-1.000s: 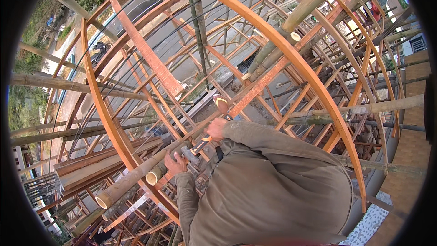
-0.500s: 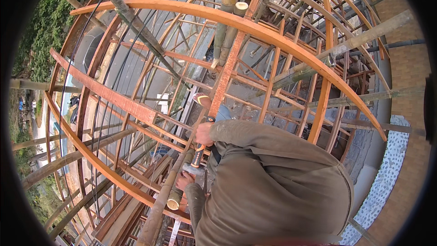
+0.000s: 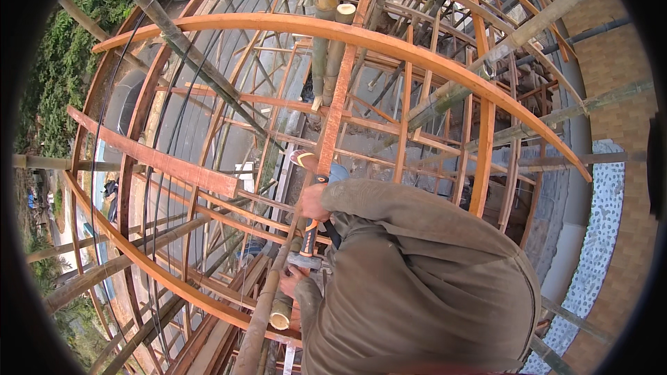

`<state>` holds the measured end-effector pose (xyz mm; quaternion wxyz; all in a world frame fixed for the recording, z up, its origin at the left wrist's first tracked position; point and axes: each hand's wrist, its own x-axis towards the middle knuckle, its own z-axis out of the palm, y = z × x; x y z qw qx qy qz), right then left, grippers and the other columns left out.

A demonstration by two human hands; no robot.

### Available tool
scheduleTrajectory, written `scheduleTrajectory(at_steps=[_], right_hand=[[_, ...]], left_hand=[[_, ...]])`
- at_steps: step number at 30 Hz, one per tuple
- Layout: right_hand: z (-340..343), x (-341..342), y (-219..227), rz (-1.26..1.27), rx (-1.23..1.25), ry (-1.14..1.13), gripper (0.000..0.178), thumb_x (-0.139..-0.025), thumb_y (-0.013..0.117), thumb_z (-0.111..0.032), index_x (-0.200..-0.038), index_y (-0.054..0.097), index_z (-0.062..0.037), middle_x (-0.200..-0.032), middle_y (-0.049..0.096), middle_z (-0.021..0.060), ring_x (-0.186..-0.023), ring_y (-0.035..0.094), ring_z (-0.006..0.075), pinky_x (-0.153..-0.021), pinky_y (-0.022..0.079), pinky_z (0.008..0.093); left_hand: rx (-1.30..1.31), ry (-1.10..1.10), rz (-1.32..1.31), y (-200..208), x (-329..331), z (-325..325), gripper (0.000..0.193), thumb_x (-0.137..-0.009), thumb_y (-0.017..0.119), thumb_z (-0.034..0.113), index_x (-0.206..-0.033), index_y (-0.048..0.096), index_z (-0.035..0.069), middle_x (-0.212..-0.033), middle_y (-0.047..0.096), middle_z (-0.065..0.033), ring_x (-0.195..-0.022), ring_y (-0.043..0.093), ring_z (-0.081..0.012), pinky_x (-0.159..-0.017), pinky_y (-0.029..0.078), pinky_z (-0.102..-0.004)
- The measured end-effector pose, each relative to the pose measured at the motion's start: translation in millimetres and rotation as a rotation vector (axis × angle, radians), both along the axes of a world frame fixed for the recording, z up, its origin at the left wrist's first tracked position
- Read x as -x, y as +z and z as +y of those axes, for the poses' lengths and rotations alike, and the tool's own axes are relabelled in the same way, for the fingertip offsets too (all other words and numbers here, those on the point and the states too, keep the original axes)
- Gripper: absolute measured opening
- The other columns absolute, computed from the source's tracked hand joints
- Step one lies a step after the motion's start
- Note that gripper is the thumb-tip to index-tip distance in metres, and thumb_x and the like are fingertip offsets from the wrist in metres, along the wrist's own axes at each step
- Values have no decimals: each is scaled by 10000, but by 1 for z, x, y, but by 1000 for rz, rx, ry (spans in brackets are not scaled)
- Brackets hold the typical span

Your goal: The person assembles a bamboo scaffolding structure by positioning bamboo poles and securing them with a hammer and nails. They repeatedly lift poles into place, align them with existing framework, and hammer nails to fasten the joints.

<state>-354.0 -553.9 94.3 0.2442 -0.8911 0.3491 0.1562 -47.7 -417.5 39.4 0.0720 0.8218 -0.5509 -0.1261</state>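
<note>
My right hand is wrapped round the black-and-orange handle of a hammer, close to the handle's end. The grey hammer head points back toward me and sits right beside my left hand. My left hand is closed, its fingertips pressed together at a bamboo pole; whatever they pinch is too small to make out. A shorter, thicker bamboo piece with a cut end lies under that hand. Both arms wear brown sleeves.
Curved orange-brown timber ribs arch across the frame, with straight battens between them. A flat reddish board lies at the left. Bamboo poles and black cables cross there. Open gaps show ground far below. My shoe rests among the timbers.
The view has shifted slightly, sliding the far ribs left and up and the near bamboo right. The hammer handle stands more upright in the picture. Both hands keep their holds.
</note>
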Motion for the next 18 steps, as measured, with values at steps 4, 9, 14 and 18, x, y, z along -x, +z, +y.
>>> scheduleTrajectory(at_steps=[4,9,14,18], right_hand=[[-1,-2,3,26,29,56,348,-751,786,-380,-966,748,-110,-889,773,106,-901,756,325,-799,617,476],[-2,-4,10,75,2,57,373,-753,792,-397,-983,737,-109,-910,769,113,-925,751,322,-820,610,473],[0,-2,16,41,19,61,361,-759,770,-341,-1037,688,-125,-851,748,85,-882,748,323,-753,608,474],[-1,-1,20,42,22,68,410,-764,793,-397,-1051,700,-119,-917,761,108,-940,744,327,-824,600,471]], left_hand=[[-34,36,29,11,7,-3,345,-845,654,399,-896,775,80,-853,754,-165,-811,710,-413,-737,540,-544],[-100,66,76,18,9,-6,329,-844,657,385,-895,770,81,-873,759,-161,-829,718,-408,-750,546,-539],[-133,74,73,22,8,-5,334,-846,655,391,-917,769,85,-880,760,-163,-841,722,-405,-753,548,-538],[-133,53,43,22,9,-6,341,-847,644,397,-929,767,90,-881,760,-163,-837,722,-402,-750,549,-538]])
